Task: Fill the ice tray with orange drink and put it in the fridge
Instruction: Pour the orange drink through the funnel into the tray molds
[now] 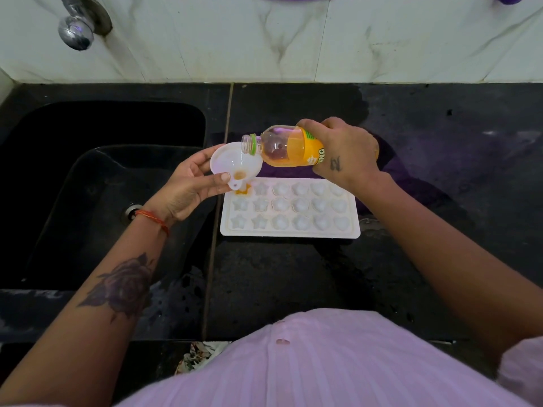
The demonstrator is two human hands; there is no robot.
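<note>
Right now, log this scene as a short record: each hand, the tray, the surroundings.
left hand: holds white funnel over the far-left corner cell of the tray
right hand: grips orange drink bottle, tipped with its uncapped mouth over the funnel
ice tray: white, flat on black counter; star, round and heart cells
filled: only the corner cell under the funnel shows orange; the others look empty
sink: black, left of the tray
tap: on the marble wall, far left
</note>
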